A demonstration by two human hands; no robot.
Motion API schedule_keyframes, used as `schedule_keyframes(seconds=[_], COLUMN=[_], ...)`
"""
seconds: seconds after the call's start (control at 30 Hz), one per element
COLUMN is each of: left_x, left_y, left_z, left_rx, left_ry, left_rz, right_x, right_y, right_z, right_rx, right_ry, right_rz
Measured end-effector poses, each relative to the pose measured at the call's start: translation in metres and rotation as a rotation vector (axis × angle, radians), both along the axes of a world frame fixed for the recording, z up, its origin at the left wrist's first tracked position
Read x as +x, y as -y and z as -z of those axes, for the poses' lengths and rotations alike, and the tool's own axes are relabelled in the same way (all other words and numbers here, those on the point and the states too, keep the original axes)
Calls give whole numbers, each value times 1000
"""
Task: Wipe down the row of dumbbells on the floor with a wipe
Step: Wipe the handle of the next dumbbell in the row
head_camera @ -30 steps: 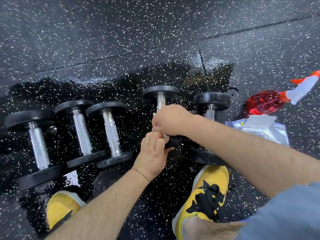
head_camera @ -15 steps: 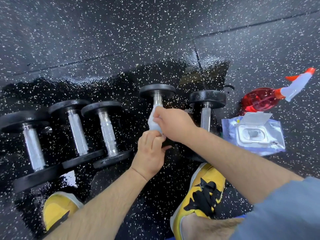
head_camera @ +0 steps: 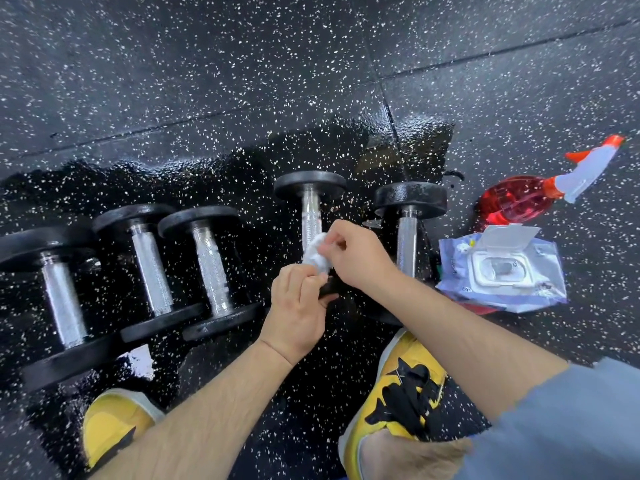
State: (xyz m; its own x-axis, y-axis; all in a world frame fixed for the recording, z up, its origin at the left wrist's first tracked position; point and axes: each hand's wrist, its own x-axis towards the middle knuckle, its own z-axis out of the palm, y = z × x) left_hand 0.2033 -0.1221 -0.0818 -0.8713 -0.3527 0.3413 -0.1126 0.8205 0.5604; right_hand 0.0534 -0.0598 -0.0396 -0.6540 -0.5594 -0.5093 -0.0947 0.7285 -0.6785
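three dumbbells (head_camera: 149,268) lie at left. the left hand (head_camera: 298,306) curls round the near end of the fourth dumbbell (head_camera: 310,206). the right hand (head_camera: 356,259) pinches the bunched wipe (head_camera: 316,254) against its handle. best to wrap the wipe round the knurling and twist along it, keeping the bar steady.

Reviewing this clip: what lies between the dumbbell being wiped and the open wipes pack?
The rightmost dumbbell lies between the wiped dumbbell and the wipes pack, as the head view shows.
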Motion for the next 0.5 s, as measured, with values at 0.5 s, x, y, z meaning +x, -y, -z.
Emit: schedule_keyframes(seconds=[0.5], left_x=[1], left_y=[-3], left_z=[-12], left_rx=[48], left_ry=[77], left_rz=[40], right_x=[-20], right_y=[-1], right_z=[-3], right_rx=[119], right_ry=[-6], right_rz=[-170])
